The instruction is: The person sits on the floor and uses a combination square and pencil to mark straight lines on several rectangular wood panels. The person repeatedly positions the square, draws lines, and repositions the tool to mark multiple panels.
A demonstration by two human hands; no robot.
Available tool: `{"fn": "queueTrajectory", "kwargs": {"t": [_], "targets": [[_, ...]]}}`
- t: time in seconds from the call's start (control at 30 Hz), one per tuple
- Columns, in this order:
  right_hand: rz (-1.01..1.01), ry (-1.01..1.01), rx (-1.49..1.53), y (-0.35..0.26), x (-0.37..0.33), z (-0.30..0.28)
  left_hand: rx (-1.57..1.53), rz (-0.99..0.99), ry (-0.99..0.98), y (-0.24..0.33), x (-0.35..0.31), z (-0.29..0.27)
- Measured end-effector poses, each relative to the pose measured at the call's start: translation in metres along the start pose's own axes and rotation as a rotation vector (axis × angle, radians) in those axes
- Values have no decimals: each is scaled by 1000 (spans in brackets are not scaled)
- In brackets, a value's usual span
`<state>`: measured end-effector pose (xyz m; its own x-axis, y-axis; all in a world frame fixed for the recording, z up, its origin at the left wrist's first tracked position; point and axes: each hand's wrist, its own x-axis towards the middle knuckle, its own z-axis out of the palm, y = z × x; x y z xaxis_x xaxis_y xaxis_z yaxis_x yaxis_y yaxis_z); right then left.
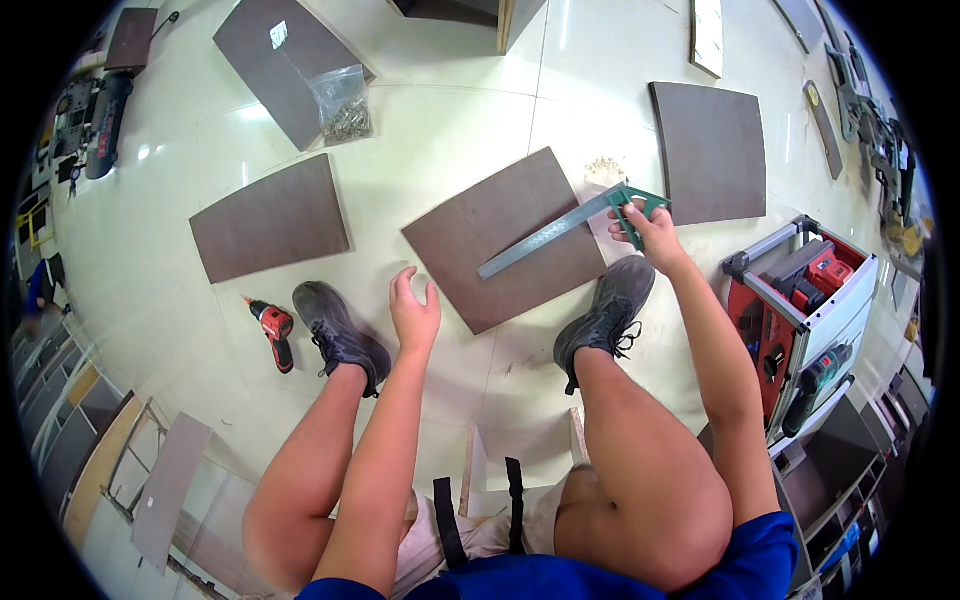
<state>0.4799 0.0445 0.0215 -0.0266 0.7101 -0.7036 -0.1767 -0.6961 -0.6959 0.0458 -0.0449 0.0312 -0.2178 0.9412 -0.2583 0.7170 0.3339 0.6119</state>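
My right hand (pixel 652 236) is closed on the green handle of a square (pixel 545 243). The square's long steel blade slants down and left across a dark brown board (pixel 470 228), which lies on the floor between my shoes. Just off the board's left corner is my left hand (pixel 414 318), its fingers and thumb apart with nothing in them. A red and black cordless drill (pixel 273 332) lies beside my left shoe (pixel 340 335). My right shoe (pixel 610 315) is close to the board's right corner.
More brown boards lie around: one at left (pixel 272 218), one at right (pixel 710 150), one at upper left (pixel 268 60). A clear bag of screws (pixel 345 115) rests partly on that last one. A red and grey tool case (pixel 800 315) stands at right. Pale dust (pixel 604 171) dots the floor.
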Motion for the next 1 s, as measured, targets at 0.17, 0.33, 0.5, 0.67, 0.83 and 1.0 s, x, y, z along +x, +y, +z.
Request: {"fn": "queueTrajectory", "kwargs": {"t": [0.17, 0.33, 0.5, 0.67, 0.83, 1.0], "targets": [[-261, 489, -722, 18, 14, 25, 179, -134, 9, 13, 0, 28], [-178, 624, -542, 36, 7, 31, 92, -481, -184, 25, -5, 36], [-263, 709, -522, 48, 15, 41, 197, -494, -172, 33, -14, 44], [-393, 580, -821, 51, 6, 37, 166, -501, -134, 29, -1, 45], [-485, 515, -998, 44, -4, 42, 159, -497, -128, 18, 17, 40], [-461, 457, -960, 43, -5, 46, 95, -501, -117, 7, 24, 38]]}}
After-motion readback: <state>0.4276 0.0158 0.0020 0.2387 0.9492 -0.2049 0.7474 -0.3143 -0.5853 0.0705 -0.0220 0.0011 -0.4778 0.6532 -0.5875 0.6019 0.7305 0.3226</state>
